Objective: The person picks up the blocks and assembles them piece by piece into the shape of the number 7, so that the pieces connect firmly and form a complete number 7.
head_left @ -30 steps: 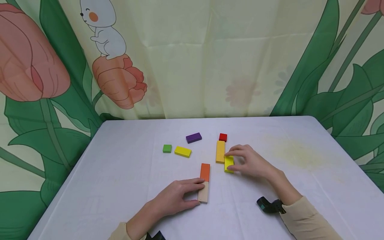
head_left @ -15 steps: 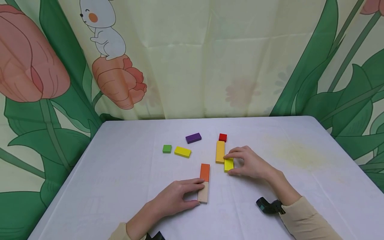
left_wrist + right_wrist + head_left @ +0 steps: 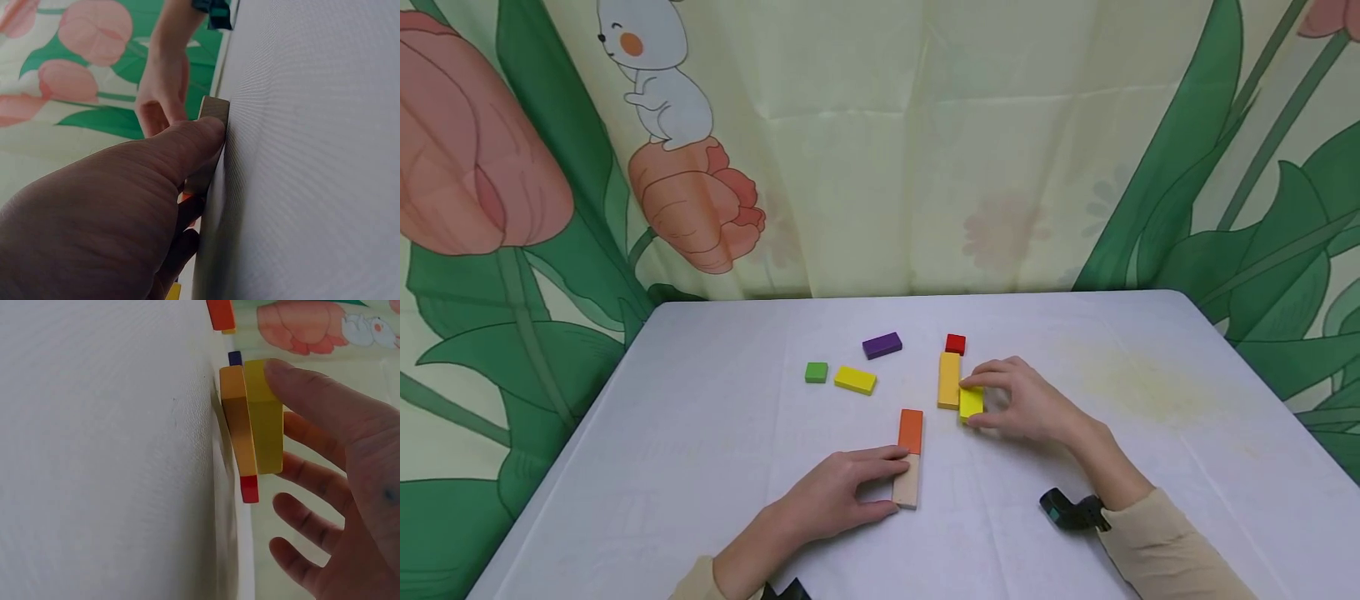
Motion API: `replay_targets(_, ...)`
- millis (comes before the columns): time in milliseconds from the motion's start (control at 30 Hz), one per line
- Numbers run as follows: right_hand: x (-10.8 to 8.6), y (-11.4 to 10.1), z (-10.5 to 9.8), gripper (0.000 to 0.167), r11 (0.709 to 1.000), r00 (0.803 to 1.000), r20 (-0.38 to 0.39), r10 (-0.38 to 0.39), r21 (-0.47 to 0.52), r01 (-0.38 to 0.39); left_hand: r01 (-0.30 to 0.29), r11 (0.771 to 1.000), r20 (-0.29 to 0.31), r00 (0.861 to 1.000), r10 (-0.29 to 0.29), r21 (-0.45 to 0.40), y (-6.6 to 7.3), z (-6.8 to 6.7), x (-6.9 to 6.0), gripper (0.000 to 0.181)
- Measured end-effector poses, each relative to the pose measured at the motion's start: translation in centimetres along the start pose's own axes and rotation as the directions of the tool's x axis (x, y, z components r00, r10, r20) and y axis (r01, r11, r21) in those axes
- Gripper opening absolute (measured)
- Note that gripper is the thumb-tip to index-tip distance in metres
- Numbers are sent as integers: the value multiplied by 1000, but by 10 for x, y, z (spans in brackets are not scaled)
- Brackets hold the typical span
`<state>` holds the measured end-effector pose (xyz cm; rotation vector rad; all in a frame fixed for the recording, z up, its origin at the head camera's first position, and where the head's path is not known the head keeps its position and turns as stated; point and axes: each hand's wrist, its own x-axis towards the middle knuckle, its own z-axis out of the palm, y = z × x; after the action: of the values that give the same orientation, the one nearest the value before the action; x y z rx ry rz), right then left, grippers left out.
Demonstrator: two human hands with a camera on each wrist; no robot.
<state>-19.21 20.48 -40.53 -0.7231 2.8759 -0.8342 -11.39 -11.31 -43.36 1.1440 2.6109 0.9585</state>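
Note:
In the head view my right hand pinches a bright yellow block between thumb and fingers. The right wrist view shows this yellow block raised off the tabletop, close beside an amber block that lies on the cloth. A small red block sits at the amber block's far end. My left hand holds a plain wooden block, thumb on its near end and fingertips near its far end. An orange block lies end to end with the wooden one.
Left of the amber block lie a purple block, another yellow block and a small green block. All stand on a white-covered table. A printed curtain hangs behind the table's far edge.
My right hand has risen slightly with the yellow block, which has shifted a little away from me beside the amber block. The left hand has stayed on the wooden block.

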Motion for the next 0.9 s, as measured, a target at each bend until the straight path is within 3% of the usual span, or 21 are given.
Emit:
replay_targets(200,7,-4,1,49,999,998,-31,-47,-4,47,18,1000,4,1000,-18,-4,0,0,-1,48)
replay_targets(900,35,-19,8,50,992,990,-60,-124,24,126,-41,999,-17,999,41,-6,-5,1,0,46)
